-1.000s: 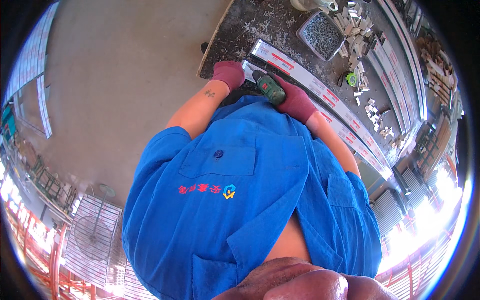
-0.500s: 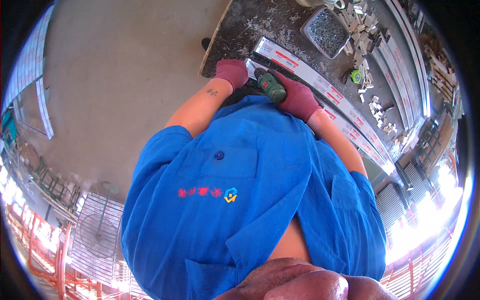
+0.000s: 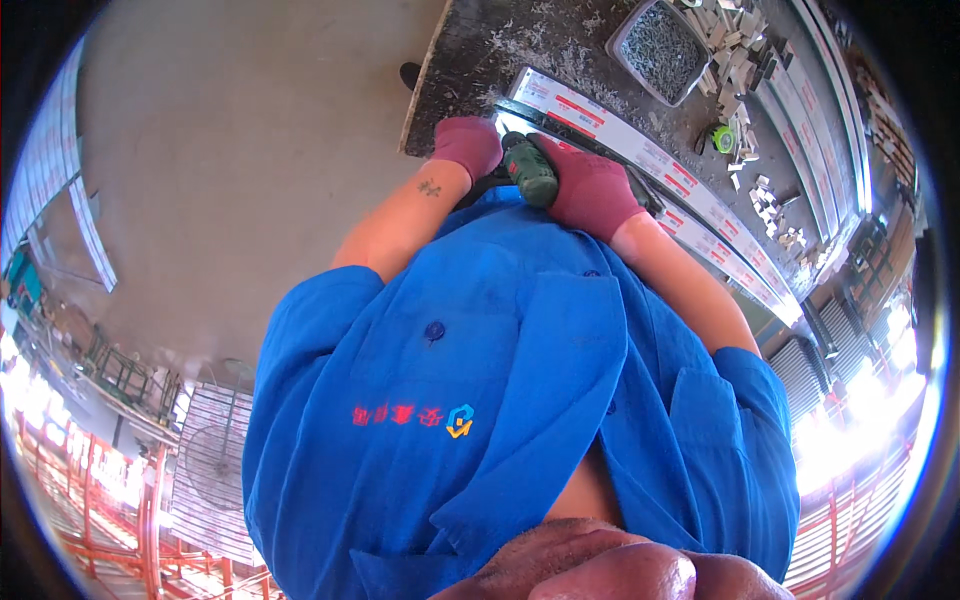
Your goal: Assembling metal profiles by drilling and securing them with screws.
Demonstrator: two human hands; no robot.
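Note:
My right hand (image 3: 597, 192), in a maroon glove, is wrapped round a green cordless drill (image 3: 531, 172). The drill's dark nose points away from me, at the lit end of the nearer metal profile beside my left hand. My left hand (image 3: 467, 147), gloved alike, is closed at that end; what its fingers hold is hidden. Just beyond lies a long white metal profile (image 3: 610, 130) with red-marked film, running toward the right. The nearer profile (image 3: 715, 252) shows again past my right wrist, its middle partly covered by my hand and the drill.
A clear plastic tub (image 3: 660, 55) of screws stands on the dark worktable (image 3: 450, 85), among scattered metal shavings. Farther right are many small cut pieces (image 3: 730, 35), a green tape measure (image 3: 722, 138) and more long profiles (image 3: 800, 120). Grey floor (image 3: 250, 150) stretches left of the table.
The drill has swung round from a slanted position to point more directly away from me, its tip nearer my left hand. The nearer profile's end now looks brightly lit.

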